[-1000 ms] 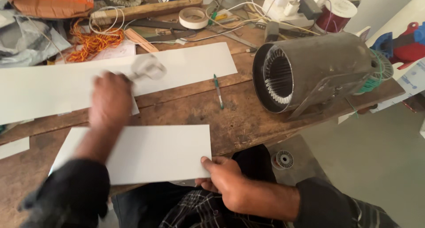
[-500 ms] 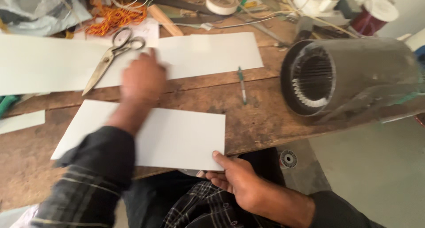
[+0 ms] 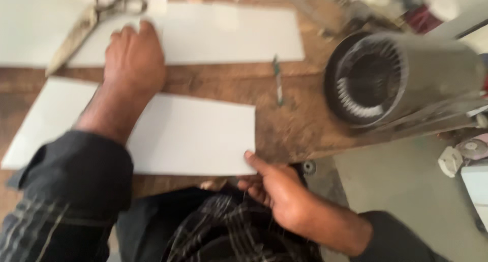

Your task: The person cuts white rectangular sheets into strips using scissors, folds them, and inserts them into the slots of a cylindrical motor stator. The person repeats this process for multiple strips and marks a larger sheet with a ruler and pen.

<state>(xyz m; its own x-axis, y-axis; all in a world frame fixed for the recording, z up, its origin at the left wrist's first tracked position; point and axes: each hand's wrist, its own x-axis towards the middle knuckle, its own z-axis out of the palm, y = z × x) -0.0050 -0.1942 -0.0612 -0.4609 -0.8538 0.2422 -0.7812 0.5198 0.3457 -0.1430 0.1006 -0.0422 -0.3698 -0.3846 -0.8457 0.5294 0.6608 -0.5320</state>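
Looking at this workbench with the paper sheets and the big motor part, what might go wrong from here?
The near white sheet juts past the wooden table edge, pinched only at its corner by the right hand, so it might bend or slip. The left hand rests on the far sheet close to the scissors, whose blades might nick it. The heavy cylindrical motor stator lies on its side near the corner and could roll.

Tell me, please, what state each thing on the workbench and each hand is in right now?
Left hand: open, palm down, reaching over the far white sheet.
Right hand: pinching the corner of the near white sheet.
Near white sheet: flat, its edge overhanging the bench.
Scissors: lying on the far sheet, untouched; blades blurred.
Motor stator: lying on its side, open end showing.
Pen: lying loose on the wood.
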